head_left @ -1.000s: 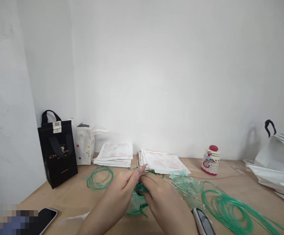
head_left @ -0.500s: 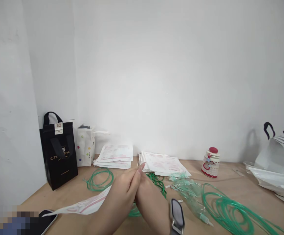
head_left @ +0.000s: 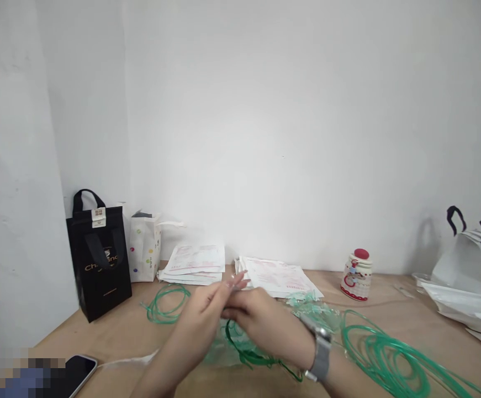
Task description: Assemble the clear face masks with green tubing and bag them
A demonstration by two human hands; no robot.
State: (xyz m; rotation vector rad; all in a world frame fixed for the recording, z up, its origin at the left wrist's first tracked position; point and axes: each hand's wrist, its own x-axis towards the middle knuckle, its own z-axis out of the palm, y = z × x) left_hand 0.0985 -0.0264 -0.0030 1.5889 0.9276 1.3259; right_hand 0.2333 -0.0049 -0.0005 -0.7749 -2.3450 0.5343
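My left hand (head_left: 201, 320) and my right hand (head_left: 265, 323) meet over the middle of the wooden table (head_left: 111, 337). Both are closed in a pinch on a loop of green tubing (head_left: 248, 354) that hangs below them, over a clear plastic piece. A watch sits on my right wrist (head_left: 320, 354). A second small coil of green tubing (head_left: 166, 302) lies left of my hands. A large coil of green tubing (head_left: 385, 354) spreads out to the right.
A black gift bag (head_left: 99, 260) and a white dotted bag (head_left: 144, 246) stand at the back left. Two stacks of printed pouches (head_left: 194, 262) (head_left: 279, 276) lie by the wall. A small red-capped jar (head_left: 357, 273), white bags (head_left: 468, 276) and a phone (head_left: 77, 370) are also there.
My right hand has turned over and moved up, the watch now on the far side of the wrist. The printed pouch seen under my left hand has dropped flat to the table.
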